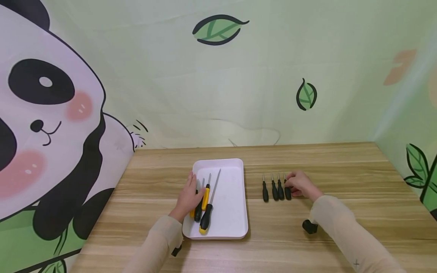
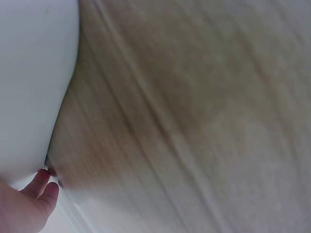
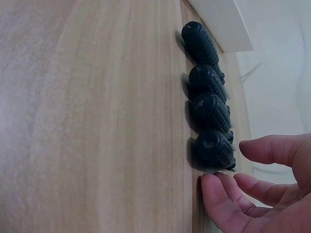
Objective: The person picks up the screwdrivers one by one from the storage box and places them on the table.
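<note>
Right of centre, the right hand (image 1: pixel 301 184), its grip seemingly apart around the end driver (image 1: pixel 288 193), could knock the closely packed neighbouring driver (image 1: pixel 280 192).

Lane between tray and small tools: a bare strip of tabletop (image 1: pixel 254 220), wide enough for a hand to pass from front to back.
White tray (image 1: pixel 232 204): its right half is free from above; the raised rim stands in the way of sliding.
Left half of tray: occupied by larger screwdrivers (image 1: pixel 206 218) and the left grip (image 1: pixel 189 195).
Four small black screwdrivers (image 1: pixel 280 192): a narrow gap after the leftmost; the other three are close together.
Right end of row: blocked by the right grip (image 1: pixel 302 184).
Behind: the wall (image 1: pixel 170 94) bounds the reach.
</note>
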